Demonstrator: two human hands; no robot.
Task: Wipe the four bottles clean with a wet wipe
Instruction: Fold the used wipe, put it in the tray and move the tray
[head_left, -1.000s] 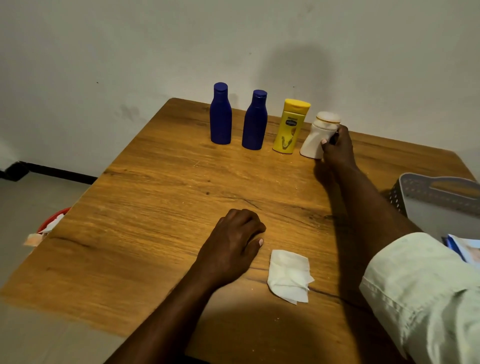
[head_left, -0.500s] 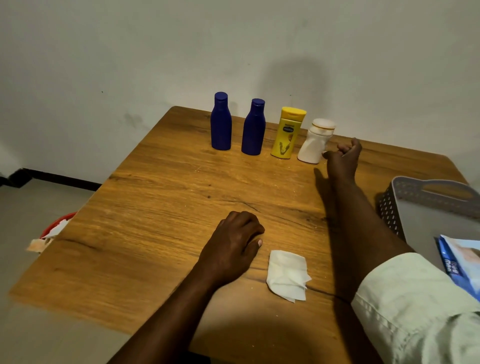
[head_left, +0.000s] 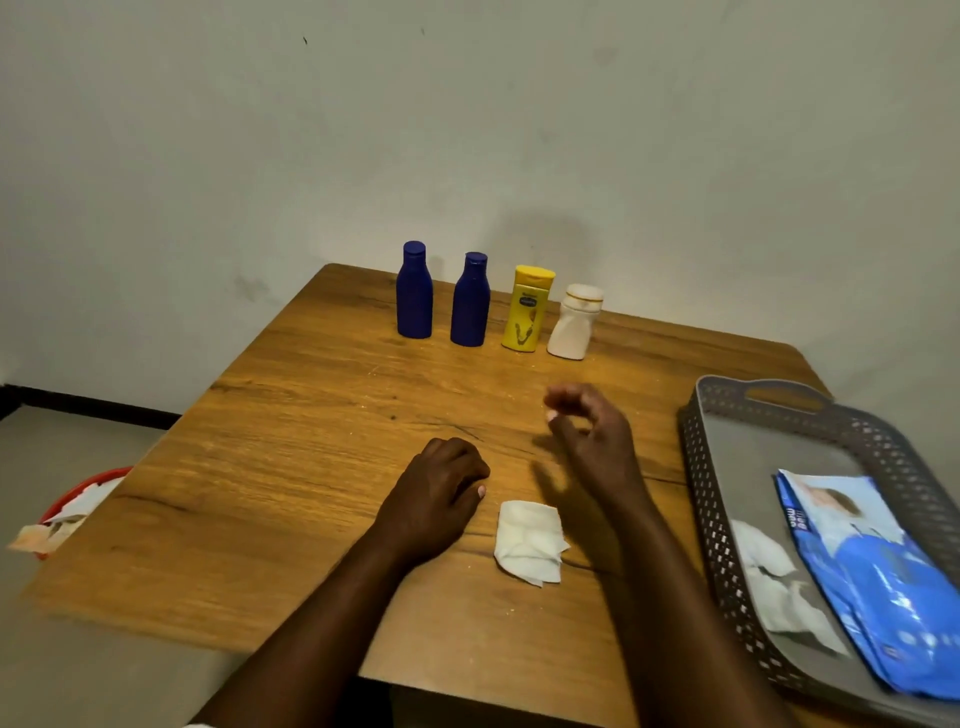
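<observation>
A row of bottles stands at the far edge of the wooden table (head_left: 270, 467): two dark blue bottles (head_left: 414, 291) (head_left: 470, 300), a yellow bottle (head_left: 528, 308) and a white bottle (head_left: 574, 322). A crumpled white wet wipe (head_left: 530, 541) lies on the table near me. My left hand (head_left: 436, 493) rests on the table as a loose fist, just left of the wipe. My right hand (head_left: 592, 436) hovers above the table between the wipe and the white bottle, fingers curled and holding nothing.
A grey perforated tray (head_left: 698, 467) sits at the right edge, holding a blue pack of wipes (head_left: 878, 577) and used white wipes (head_left: 779, 592). A red bin (head_left: 78, 493) with paper scraps stands on the floor left of the table. A wall rises close behind the bottles.
My right hand let go of the white bottle, which now stands in the row, and drew back toward me. The left hand and the wipe stayed put.
</observation>
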